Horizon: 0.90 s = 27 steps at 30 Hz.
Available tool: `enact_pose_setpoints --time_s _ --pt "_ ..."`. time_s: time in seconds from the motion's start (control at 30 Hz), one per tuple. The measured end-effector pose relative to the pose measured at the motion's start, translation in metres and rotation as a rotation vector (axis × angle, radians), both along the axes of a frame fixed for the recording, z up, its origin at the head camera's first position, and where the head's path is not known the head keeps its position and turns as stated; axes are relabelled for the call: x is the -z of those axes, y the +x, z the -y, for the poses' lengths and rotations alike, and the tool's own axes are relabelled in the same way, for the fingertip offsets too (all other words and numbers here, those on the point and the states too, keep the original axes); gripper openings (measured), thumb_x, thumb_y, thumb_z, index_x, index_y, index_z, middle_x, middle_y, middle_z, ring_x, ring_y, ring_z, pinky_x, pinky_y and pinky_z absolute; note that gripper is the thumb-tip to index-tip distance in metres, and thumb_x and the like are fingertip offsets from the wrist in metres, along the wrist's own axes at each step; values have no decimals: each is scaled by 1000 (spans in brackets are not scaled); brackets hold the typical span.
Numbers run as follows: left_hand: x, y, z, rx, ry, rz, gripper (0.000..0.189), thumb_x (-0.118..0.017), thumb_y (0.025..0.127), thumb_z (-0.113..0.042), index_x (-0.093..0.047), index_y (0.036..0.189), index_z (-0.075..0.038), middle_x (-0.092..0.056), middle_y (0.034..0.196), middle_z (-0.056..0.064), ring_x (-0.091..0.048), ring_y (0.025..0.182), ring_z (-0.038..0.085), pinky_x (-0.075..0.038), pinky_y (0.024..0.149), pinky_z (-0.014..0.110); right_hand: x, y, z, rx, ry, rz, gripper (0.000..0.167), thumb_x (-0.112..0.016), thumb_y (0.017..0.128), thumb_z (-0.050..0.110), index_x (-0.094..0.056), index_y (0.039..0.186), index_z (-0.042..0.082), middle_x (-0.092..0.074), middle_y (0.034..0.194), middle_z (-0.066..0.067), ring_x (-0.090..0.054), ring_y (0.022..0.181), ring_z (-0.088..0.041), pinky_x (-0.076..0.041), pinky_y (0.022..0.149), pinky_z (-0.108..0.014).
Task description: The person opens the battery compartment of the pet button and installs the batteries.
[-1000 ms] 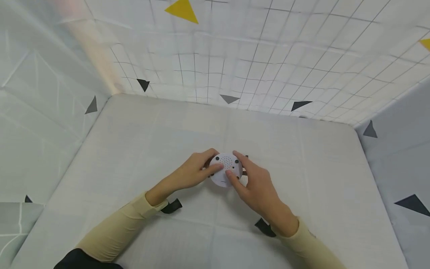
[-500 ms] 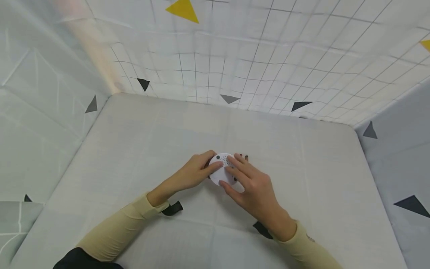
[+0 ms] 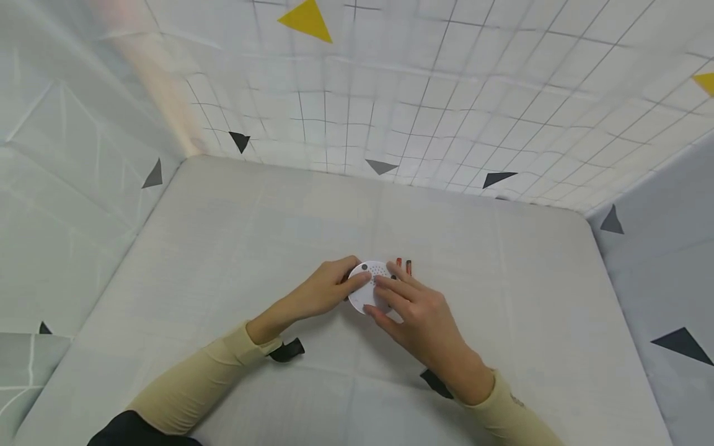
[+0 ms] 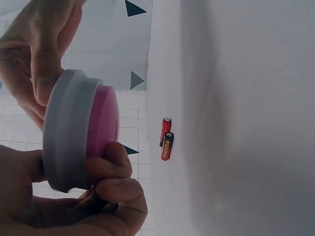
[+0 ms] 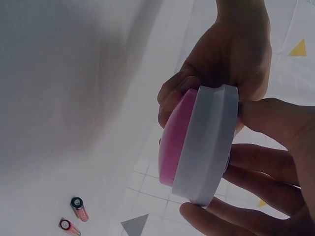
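Observation:
A round white push button (image 3: 365,297) with a pink dome is held up, its flat base with small speaker holes and dark feet facing the head camera. My left hand (image 3: 319,290) grips its left side, thumb across the base. In the left wrist view those fingers curl against the pink dome (image 4: 102,123). My right hand (image 3: 426,319) lays its spread fingertips on the base, with the thumb near the front rim. The right wrist view shows these fingers (image 5: 266,164) fairly straight against the white casing (image 5: 206,142). Part of the base is hidden beneath them.
Two red and black batteries lie side by side on the pale cloth-covered table (image 3: 268,223), just beyond my right hand; the nearer one in the left wrist view is one battery (image 4: 167,146). A white gridded sheet (image 3: 390,80) rises behind, with side sheets left and right.
My right hand has shifted from gripping the right edge to laying its fingers over the base. The batteries now show past it. My left hand keeps its grip, nearly still.

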State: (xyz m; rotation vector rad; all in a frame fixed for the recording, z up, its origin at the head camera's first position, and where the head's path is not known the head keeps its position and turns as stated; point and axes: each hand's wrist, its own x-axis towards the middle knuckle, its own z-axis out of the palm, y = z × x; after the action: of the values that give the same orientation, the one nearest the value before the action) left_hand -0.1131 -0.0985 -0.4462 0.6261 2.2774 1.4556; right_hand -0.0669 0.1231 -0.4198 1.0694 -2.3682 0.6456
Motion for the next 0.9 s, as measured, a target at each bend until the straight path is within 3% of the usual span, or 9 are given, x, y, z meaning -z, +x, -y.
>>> enact_pose_setpoints --time_s 0.47,0.73,0.9 --pt "9 -1 -2 -21 -11 -41 25 -54 112 -31 -62 115 -7 -62 82 1 -54 68 10 -45 60 24 8 -2 3 -28 31 -86 31 -95 72 11 -78 95 -3 -80 102 -15 -74 110 -45 -61 86 -46" --pt "9 0 -3 -29 -31 -44 25 -53 112 -31 -63 113 -8 -59 80 0 -52 68 10 -42 60 23 11 -3 5 -41 38 -156 29 -92 72 9 -77 93 -3 -80 99 -14 -77 104 -41 -62 82 -43" --pt "8 0 -2 -29 -51 -68 24 -53 112 -29 -63 113 -7 -61 83 2 -51 69 9 -40 61 22 11 -6 3 -44 5 -110 7 -81 80 0 -77 84 -5 -79 92 -15 -78 101 -34 -63 76 -36"
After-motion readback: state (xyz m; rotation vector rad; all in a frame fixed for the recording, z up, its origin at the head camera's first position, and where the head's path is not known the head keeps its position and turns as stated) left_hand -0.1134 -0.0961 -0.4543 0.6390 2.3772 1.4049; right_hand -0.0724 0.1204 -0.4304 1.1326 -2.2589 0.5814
